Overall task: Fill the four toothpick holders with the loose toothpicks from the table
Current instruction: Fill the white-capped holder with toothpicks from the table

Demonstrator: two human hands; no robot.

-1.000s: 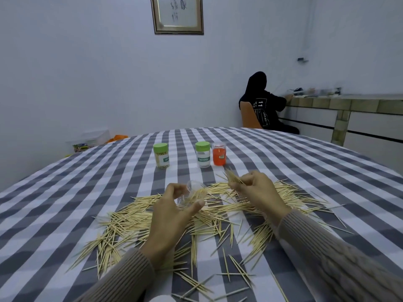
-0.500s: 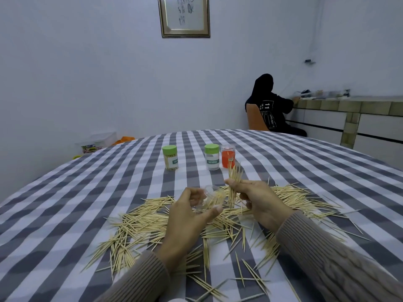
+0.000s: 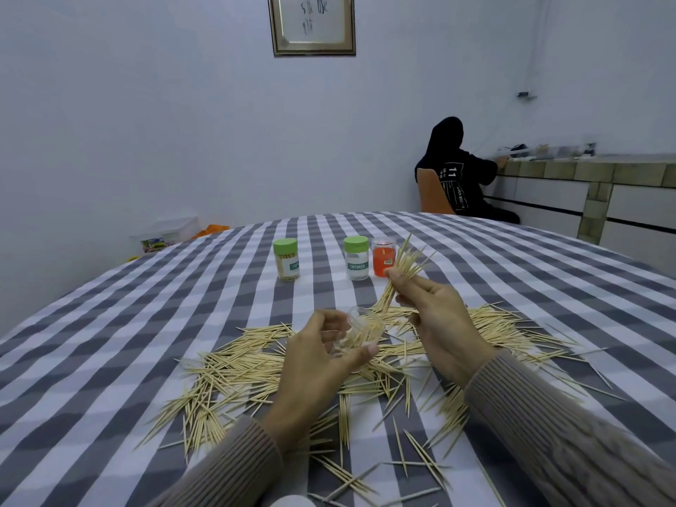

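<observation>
Toothpicks (image 3: pixel 400 278) pinched as a bundle in right hand (image 3: pixel 437 320), long axis slanting up and away, lower tips aimed down-left at clear holder (image 3: pixel 360 329) gripped tilted in left hand (image 3: pixel 322 354), mouth facing bundle, just beside. Versus half a second back: bundle lifted higher, tilted from upright. Loose toothpicks (image 3: pixel 237 367) spread across table (image 3: pixel 109 342).

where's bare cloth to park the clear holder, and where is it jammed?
Free: the checked cloth left of the green-lidded holder, out to the table's left edge; also the strip between the three standing holders and the loose toothpicks. Crowded: the pile round the left hand holding the clear holder and under the right hand with its bundle.
</observation>
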